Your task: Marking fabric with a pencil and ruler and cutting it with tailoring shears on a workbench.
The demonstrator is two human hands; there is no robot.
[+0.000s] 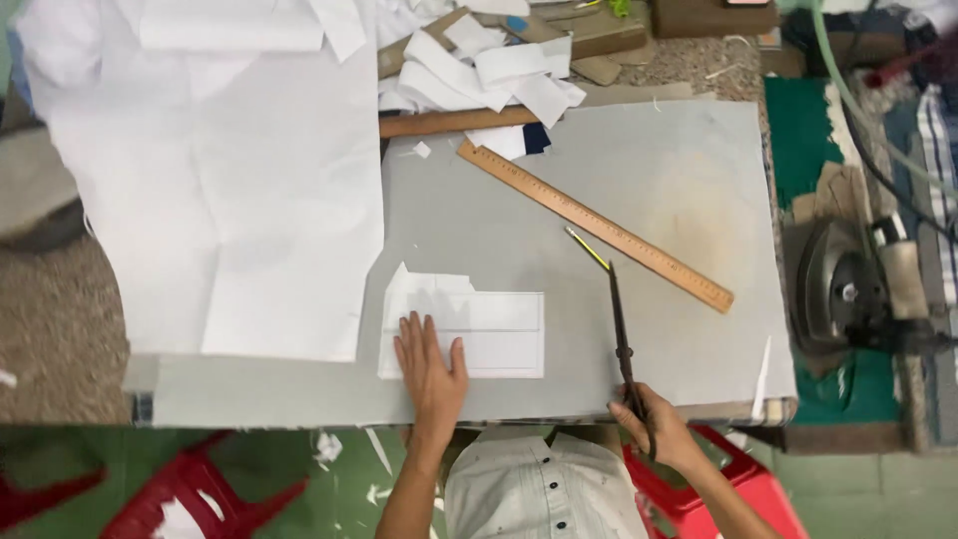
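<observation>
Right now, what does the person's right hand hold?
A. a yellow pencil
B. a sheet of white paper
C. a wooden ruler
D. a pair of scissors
D: the right hand grips the handles of dark scissors with blades pointing up the table, while the wooden ruler and the yellow pencil lie untouched on the grey table, and the left hand presses flat on the white paper piece.
</observation>
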